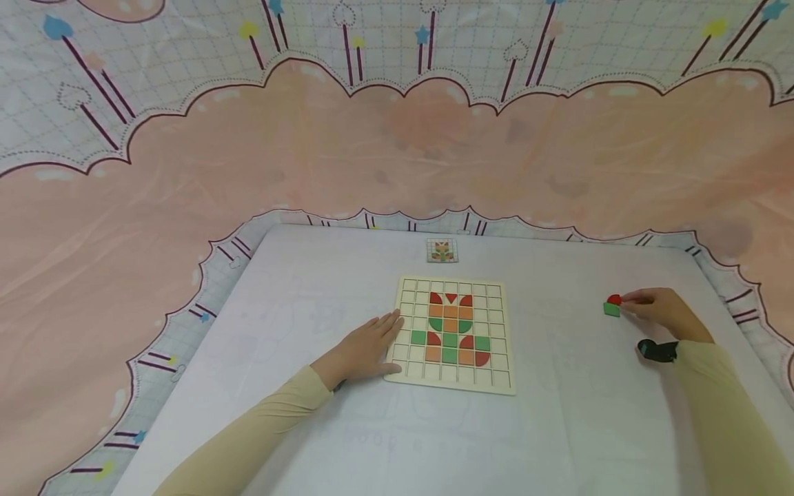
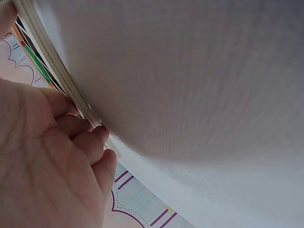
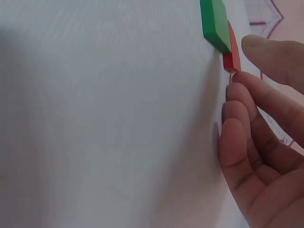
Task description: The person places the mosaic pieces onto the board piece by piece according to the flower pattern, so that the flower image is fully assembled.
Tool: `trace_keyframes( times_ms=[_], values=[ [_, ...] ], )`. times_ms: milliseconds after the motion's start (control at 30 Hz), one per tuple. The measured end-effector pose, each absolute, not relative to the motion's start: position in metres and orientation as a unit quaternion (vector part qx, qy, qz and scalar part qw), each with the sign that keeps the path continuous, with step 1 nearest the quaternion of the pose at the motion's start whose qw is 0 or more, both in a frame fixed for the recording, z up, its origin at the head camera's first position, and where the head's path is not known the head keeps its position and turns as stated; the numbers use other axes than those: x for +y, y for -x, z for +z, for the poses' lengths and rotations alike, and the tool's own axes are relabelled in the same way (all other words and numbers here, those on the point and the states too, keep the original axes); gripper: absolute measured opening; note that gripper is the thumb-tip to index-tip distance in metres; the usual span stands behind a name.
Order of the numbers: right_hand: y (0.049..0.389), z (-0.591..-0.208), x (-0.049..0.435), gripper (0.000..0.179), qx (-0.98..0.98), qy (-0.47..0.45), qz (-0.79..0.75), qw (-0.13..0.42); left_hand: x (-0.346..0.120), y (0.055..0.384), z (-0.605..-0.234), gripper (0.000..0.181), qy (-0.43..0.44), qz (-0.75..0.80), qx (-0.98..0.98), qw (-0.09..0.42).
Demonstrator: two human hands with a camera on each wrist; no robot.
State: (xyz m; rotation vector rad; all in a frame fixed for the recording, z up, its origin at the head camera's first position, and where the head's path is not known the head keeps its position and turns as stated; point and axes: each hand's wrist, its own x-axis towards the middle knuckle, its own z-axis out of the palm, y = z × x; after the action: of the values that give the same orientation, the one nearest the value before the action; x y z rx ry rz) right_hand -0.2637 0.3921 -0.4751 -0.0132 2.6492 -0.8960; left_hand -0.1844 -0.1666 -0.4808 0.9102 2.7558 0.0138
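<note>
My left hand (image 1: 366,350) lies at the left edge of a pale square grid board (image 1: 450,384), its fingers and thumb touching that edge. Red, orange and green flat pieces form a flower-like pattern on the board's squares. Far to the right, my right hand (image 1: 666,310) reaches a red rounded piece (image 1: 614,300) on the white table. In the right wrist view, the index fingertip meets the red piece's near end, while the thumb stays apart from it. A green piece (image 3: 216,23) lies against the red one.
Behind the board lies a small card (image 1: 442,251) with a similar flower pattern. The white tabletop (image 1: 322,275) stretches around the board. A patterned pink and white cloth (image 1: 397,151) hangs behind and beside the table. A black strap (image 1: 657,351) is at my right wrist.
</note>
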Motion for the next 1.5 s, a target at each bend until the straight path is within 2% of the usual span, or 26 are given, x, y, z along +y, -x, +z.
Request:
trace_keyframes(
  times_ms=[200, 433, 700, 1500],
  values=[
    [0.277, -0.476, 0.374, 0.063, 0.939, 0.032, -0.3, 0.167, -0.167, 0.185, -0.481, 0.088, -0.312, 0.004, 0.943, 0.118],
    [0.292, -0.479, 0.354, 0.049, 0.951, 0.086, -0.262, 0.14, -0.167, 0.183, -0.479, 0.088, -0.316, 0.002, 0.941, 0.118],
    [0.291, -0.478, 0.345, 0.044, 0.952, 0.107, -0.26, 0.12, -0.166, 0.184, -0.48, 0.088, -0.313, -0.005, 0.942, 0.118],
    [0.286, -0.469, 0.34, 0.034, 0.946, 0.139, -0.26, 0.134, -0.168, 0.185, -0.485, 0.088, -0.313, -0.001, 0.943, 0.113]
  ],
)
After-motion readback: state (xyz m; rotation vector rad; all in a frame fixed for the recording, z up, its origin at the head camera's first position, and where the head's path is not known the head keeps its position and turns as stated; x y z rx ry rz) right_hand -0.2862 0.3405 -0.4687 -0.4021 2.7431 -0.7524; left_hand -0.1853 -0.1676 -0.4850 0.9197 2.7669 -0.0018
